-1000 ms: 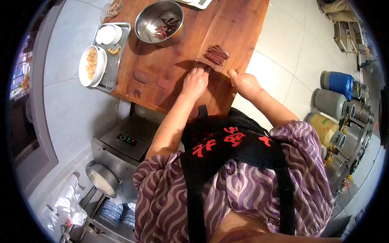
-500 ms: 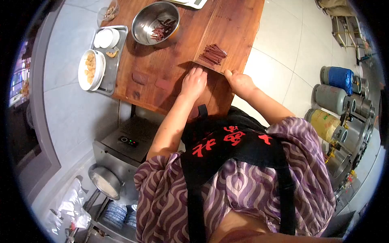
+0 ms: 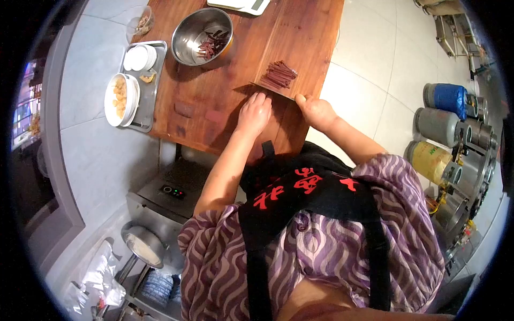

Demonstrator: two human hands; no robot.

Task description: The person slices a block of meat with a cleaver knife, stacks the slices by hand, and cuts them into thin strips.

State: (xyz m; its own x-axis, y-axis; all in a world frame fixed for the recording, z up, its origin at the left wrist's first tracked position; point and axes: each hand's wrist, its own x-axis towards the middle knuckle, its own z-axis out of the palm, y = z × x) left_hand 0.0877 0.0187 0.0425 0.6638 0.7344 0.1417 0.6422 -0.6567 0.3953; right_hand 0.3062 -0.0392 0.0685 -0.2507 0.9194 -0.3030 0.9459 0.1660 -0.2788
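My right hand [image 3: 317, 112] is closed round the handle end of a knife [image 3: 276, 92], whose broad blade is seen nearly edge-on above the wooden table [image 3: 241, 59]. Just on the near side of the blade, my left hand [image 3: 255, 113] rests with its fingers curled down. What lies under those fingertips is hidden. Beyond the blade sits a pile of thin dark-red strips [image 3: 280, 75]. More such strips [image 3: 212, 45] lie in a steel bowl [image 3: 183, 41] farther left.
Left on the table is a metal tray [image 3: 144, 124] with stacked white dishes [image 3: 140, 56] and a bowl of yellowish pieces [image 3: 119, 98]. A white scale [image 3: 243, 5] stands at the far edge. Gas cylinders [image 3: 436, 125] are on the floor at right.
The view has shifted slightly, so the bowl, tray and scale appear a little lower. Both hands and the knife keep almost the same position beside the strips.
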